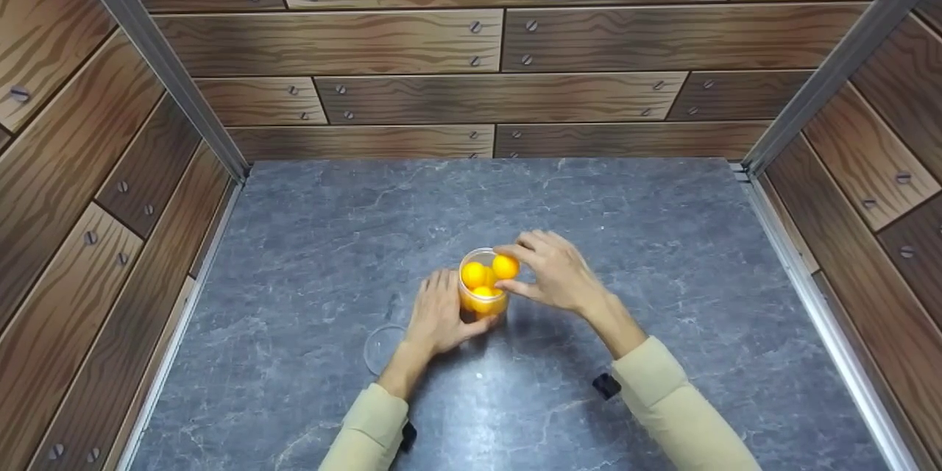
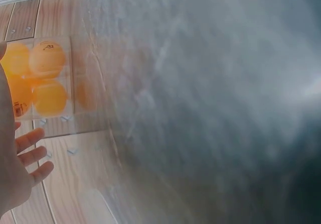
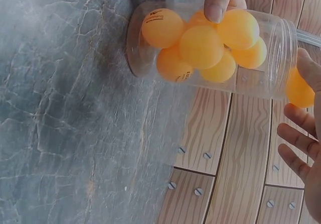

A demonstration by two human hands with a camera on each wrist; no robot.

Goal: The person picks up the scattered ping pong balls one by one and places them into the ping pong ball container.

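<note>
A clear plastic jar (image 3: 277, 58) stands upright on the table and holds several orange table tennis balls (image 3: 201, 47), some bearing dark print. My left hand (image 1: 437, 315) grips the jar around its side, thumb at the front. At the jar's mouth, my right hand (image 1: 553, 272) pinches one orange ball (image 1: 505, 266) between thumb and index finger. The right wrist view puts that ball right at the rim, with the other fingers spread apart. In the left wrist view, the jar with its balls (image 2: 47, 61) shows only at the left edge, partly behind the hand.
A clear round lid (image 1: 383, 350) lies on the grey marbled table (image 1: 316, 235), left of the jar and beside the left wrist. Wood-patterned walls (image 1: 412, 40) with metal corner posts (image 1: 831, 62) enclose the table at the back and both sides.
</note>
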